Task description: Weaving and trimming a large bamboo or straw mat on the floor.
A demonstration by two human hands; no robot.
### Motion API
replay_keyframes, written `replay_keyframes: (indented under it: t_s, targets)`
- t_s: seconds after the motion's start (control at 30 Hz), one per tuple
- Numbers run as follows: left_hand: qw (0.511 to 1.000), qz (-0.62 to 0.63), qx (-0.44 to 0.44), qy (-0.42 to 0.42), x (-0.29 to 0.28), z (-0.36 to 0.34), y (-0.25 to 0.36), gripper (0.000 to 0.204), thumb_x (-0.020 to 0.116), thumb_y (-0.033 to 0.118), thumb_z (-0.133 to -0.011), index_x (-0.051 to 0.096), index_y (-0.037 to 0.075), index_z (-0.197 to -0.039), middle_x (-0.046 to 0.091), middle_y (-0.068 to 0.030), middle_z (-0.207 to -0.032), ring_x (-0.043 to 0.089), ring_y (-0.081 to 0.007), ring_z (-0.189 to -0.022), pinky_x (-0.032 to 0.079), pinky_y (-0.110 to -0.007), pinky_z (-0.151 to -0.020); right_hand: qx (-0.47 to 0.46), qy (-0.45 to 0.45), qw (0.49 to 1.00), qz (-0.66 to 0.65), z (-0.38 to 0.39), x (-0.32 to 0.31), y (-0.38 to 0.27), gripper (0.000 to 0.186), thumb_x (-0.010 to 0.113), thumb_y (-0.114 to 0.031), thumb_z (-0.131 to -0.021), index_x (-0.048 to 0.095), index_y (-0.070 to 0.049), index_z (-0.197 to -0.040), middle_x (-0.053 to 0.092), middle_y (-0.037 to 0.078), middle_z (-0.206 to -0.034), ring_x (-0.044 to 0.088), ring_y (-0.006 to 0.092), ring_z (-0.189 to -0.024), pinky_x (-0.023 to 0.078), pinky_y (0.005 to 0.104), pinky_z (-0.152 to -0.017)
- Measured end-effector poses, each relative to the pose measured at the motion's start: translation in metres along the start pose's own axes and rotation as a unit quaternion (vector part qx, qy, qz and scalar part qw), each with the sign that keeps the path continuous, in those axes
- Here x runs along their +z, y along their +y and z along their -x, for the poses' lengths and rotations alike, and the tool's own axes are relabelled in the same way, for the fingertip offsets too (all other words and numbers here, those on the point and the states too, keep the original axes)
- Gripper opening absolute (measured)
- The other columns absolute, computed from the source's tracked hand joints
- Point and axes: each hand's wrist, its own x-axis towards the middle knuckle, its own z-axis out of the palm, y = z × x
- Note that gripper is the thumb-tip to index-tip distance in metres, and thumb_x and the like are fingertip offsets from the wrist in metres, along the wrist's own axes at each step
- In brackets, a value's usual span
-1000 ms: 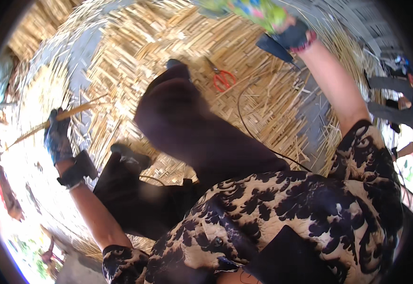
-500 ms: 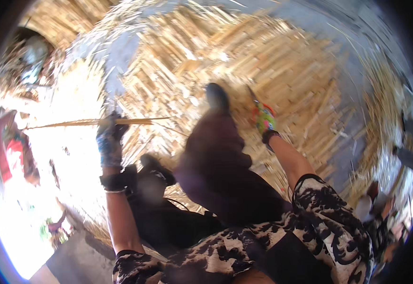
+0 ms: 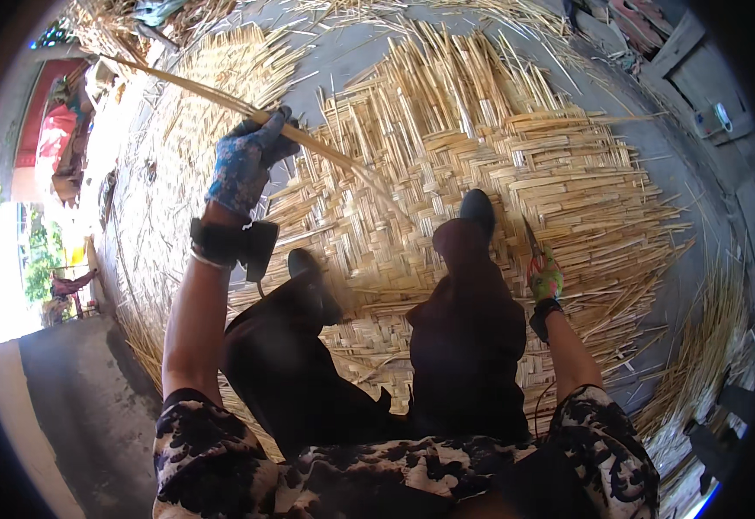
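Observation:
My left hand (image 3: 247, 160), in a blue patterned glove, is closed around a few long, thin reed strips (image 3: 191, 85). The strips slope from the far left down across the woven reed mat (image 3: 377, 251). A red-handled tool with a narrow pointed blade (image 3: 530, 233) is gripped in my right hand (image 3: 548, 278), which wears a green and pink glove. The blade points away from me, over the right part of the mat; whether it is a knife or scissors I cannot make out. My feet in dark shoes (image 3: 477, 210) are on the mat.
Loose reed ends stick out along the mat's far and right edges. Another pale woven piece (image 3: 230, 65) lies at the far left. Bundled reeds (image 3: 697, 333) lie at the right. A low concrete block (image 3: 83, 406) stands at the near left, and grey floor (image 3: 343, 54) shows beyond the mat.
My left hand has risen and moved farther away, and the strips have gone from level to sloping. My right hand has shifted right and nearer in the picture. The whole view has turned.

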Motion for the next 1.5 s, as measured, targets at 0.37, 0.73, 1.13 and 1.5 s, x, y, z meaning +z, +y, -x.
replay_keyframes:
  t_s: [0.37, 0.73, 1.13, 1.5]
  targets:
    - [0.996, -0.001, -0.021, 0.091, -0.056, -0.062, -0.084, 0.019, 0.064, 0.014, -0.074, 0.058, -0.004, -0.079, 0.059, -0.0094, -0.070, 0.057, -0.0144, -0.056, 0.049, -0.024, -0.054, -0.009, -0.589, 0.686, 0.428, 0.106, 0.299, 0.021, 0.041, 0.053, -0.012, -0.079, 0.041, -0.005, -0.117, 0.050, 0.007, -0.103, 0.050, 0.0124, -0.092, 0.043, 0.0216, -0.078]
    - [0.957, -0.220, 0.185, 0.044, -0.107, -0.103, -0.260, 0.016, 0.047, 0.022, -0.082, 0.053, 0.013, -0.094, 0.060, -0.0115, -0.076, 0.058, -0.0296, -0.068, 0.045, -0.037, -0.058, 0.387, -0.538, 0.638, 0.392, 0.054, 0.231, 0.226, 0.040, 0.050, -0.036, -0.081, 0.042, -0.011, -0.111, 0.049, -0.002, -0.073, 0.050, 0.0065, -0.056, 0.041, 0.0175, -0.041]
    - [0.795, -0.579, -0.129, -0.126, -0.093, -0.069, -0.334, 0.023, 0.053, 0.031, -0.078, 0.057, 0.013, -0.093, 0.061, -0.0066, -0.074, 0.059, -0.0207, -0.075, 0.045, -0.031, -0.064, 0.495, -0.324, 0.686, 0.423, 0.062, 0.210, 0.239, 0.036, 0.042, -0.029, -0.085, 0.046, -0.008, -0.115, 0.057, -0.002, -0.096, 0.049, 0.0000, -0.074, 0.042, 0.0166, -0.053]
    - [0.988, -0.111, -0.046, 0.100, -0.134, -0.130, -0.293, 0.009, 0.059, 0.008, -0.075, 0.062, 0.003, -0.083, 0.061, -0.0026, -0.074, 0.054, -0.0087, -0.065, 0.043, -0.022, -0.059, 0.527, -0.221, 0.707, 0.416, -0.109, 0.041, 0.217, 0.042, 0.043, -0.029, -0.086, 0.039, -0.006, -0.121, 0.056, 0.010, -0.099, 0.058, 0.0170, -0.073, 0.049, 0.0288, -0.054]
